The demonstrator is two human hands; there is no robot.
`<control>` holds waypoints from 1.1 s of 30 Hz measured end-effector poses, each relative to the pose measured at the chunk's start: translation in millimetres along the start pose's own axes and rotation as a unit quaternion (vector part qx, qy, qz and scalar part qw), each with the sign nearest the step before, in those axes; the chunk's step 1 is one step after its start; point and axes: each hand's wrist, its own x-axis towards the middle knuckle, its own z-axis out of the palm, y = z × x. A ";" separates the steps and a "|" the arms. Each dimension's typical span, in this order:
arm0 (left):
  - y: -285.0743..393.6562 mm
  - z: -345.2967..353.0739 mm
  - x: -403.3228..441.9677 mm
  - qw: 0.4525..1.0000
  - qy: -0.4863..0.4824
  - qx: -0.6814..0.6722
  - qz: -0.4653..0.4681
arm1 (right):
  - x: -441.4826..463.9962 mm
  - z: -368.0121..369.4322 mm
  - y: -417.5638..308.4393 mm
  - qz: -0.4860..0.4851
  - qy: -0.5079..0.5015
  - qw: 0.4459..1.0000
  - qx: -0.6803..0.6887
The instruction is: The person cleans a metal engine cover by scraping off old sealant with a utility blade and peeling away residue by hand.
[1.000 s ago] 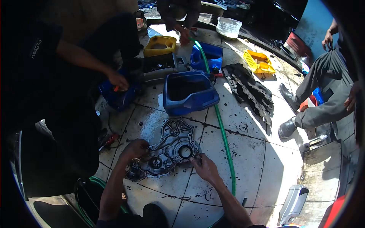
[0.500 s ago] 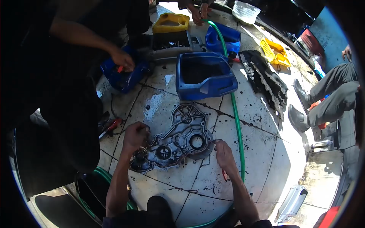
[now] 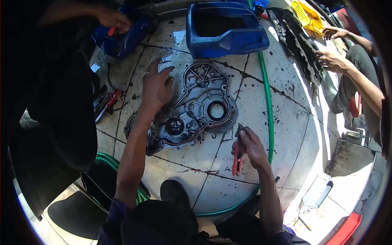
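Observation:
A greasy grey metal engine cover (image 3: 195, 105), with a round hole and ribbed recesses, lies on the tiled floor before me. My left hand (image 3: 157, 87) is over its left side, fingers spread and holding nothing; my forearm hides part of the cover's lower left end. To the cover's lower right, my right hand (image 3: 250, 147) is closed around a red-handled tool (image 3: 237, 164). The tool's dark tip pokes out above my fingers, and its exact kind is unclear.
Beyond the cover stands a cut-open blue container (image 3: 228, 45). A green hose (image 3: 267, 106) runs along the right. A red tool (image 3: 109, 101) lies at left. One person's hand (image 3: 116, 21) grips another blue container (image 3: 122, 43); another person's hands (image 3: 332, 61) are near a dark part (image 3: 298, 45).
My left hand has moved up and spread its fingers. My right hand now shows the red-handled tool in its grip. The view has tilted down, and the person at right has leaned in.

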 end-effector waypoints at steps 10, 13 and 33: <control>52.7 -17.7 -38.6 0.909 -0.203 -0.272 -0.244 | 27.5 10.1 -17.4 -0.046 0.051 0.987 -0.143; 47.0 -24.8 -37.5 0.897 -0.240 -0.278 -0.247 | 38.1 3.4 -44.4 -0.101 0.088 0.956 -0.260; 45.6 -21.0 -62.4 0.966 -0.115 -0.182 -0.142 | 52.2 16.0 4.8 -0.249 0.118 0.914 -0.299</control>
